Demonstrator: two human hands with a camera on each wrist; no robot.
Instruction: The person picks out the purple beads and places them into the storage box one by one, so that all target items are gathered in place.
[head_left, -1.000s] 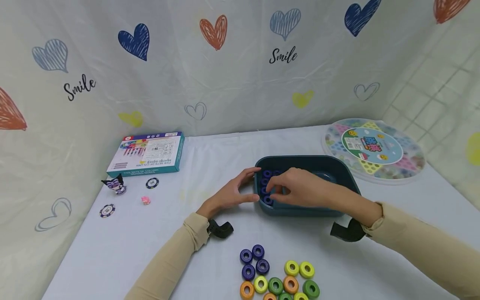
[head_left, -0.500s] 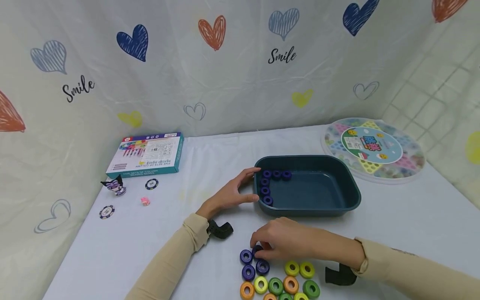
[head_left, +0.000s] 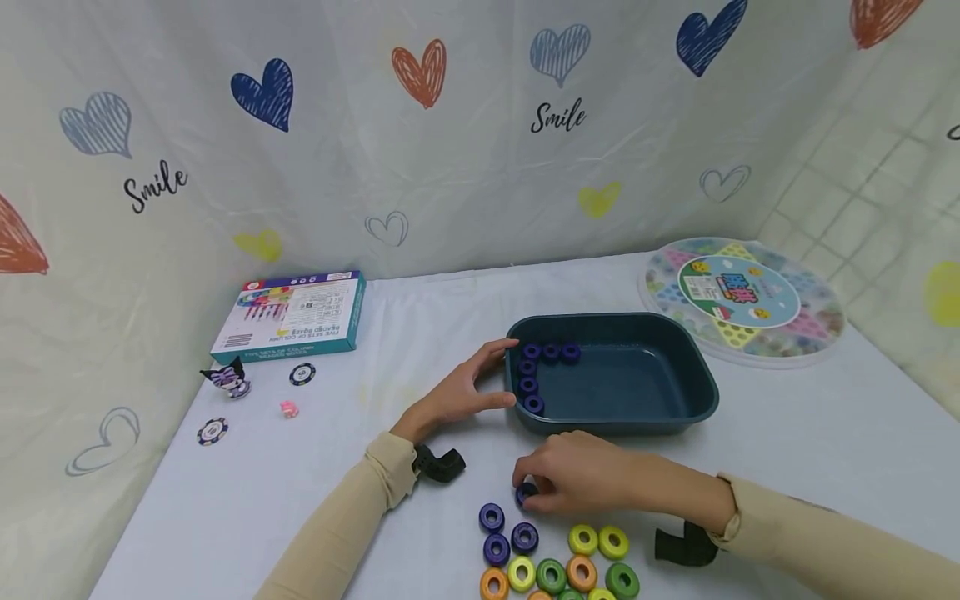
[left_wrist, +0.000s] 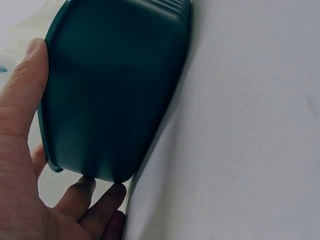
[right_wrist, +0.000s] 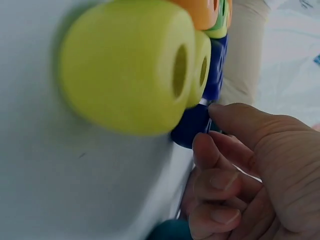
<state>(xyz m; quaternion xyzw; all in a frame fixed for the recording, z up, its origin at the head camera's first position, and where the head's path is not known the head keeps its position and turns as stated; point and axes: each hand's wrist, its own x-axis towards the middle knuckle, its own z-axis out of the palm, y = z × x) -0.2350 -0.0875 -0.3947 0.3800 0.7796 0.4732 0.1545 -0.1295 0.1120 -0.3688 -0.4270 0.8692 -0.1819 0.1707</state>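
My left hand [head_left: 459, 393] is spread at the left end of a dark teal tray [head_left: 615, 426], thumb near one corner and fingertips near the other. In the left wrist view its thumb touches the tray wall [left_wrist: 110, 90] at the rim and its fingertips rest on the end wall. In front of the tray, my right hand [head_left: 585, 472] pinches a dark purple ring-shaped bead [head_left: 523, 493] between thumb and fingers, low over the cloth. Several purple beads [head_left: 528, 386] line the tray's left and back sides. Three more purple beads [head_left: 496, 549] lie just nearer than the right hand.
Yellow beads [head_left: 582, 540], green beads [head_left: 551, 575] and orange beads [head_left: 581, 572] lie at the front edge of view. A flat box [head_left: 292, 317], chips [head_left: 213, 431] and small figures [head_left: 229, 379] are at left; a round game board [head_left: 742, 300] lies back right.
My right hand has come out of the tray toward the front and taken a purple bead, shifting it slightly away from the other purple ones. The left hand stays on the tray.
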